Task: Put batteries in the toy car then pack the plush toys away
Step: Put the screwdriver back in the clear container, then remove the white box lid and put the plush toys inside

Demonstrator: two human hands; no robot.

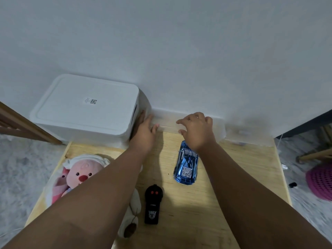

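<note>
The blue toy car (186,164) lies on the wooden table (233,177), just under the right hand (196,130). Both the right hand and the left hand (144,131) are spread wide and hold nothing. The left arm hides part of the pink plush toy (80,173).

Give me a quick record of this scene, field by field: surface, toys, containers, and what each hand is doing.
surface: wooden table against a white wall
car: blue, shiny, mid-table
remote: black, near the car
plush toys: pink one at left; white one partly under the left arm
white bin: lid on, back left
clear box: by the wall
left hand: open, beside the bin
right hand: open, reaching over the clear box
</note>
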